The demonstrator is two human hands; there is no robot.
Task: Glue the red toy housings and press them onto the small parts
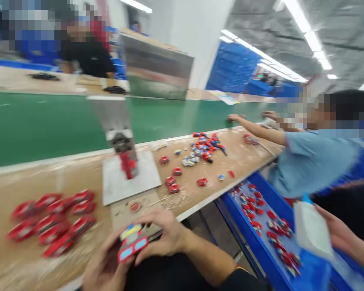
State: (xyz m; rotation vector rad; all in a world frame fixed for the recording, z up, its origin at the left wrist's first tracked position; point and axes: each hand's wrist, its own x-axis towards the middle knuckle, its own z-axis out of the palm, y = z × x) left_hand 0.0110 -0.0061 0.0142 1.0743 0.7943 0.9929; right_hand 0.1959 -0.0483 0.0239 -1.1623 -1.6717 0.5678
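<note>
Low in the view, at the table's near edge, I have a red toy car (132, 247) with pale blue windows and a yellow patch on top. My left hand (104, 262) is closed round its left side. Fingers and thumb of my right hand (166, 234) grip it from the right. Just beyond my hands, a small round red piece (135, 207) lies on the tabletop. Past it is a press-like fixture (121, 141) on a white base plate (139, 182), with a red part under its head. Motion blur hides fine detail.
Several red car bodies (53, 222) lie at left. Loose red pieces (176, 171) and a pile of red-and-blue parts (208, 145) are right of the fixture. A green conveyor belt (48, 125) runs behind. At right are a blue bin (261, 242) and a co-worker in blue (318, 157).
</note>
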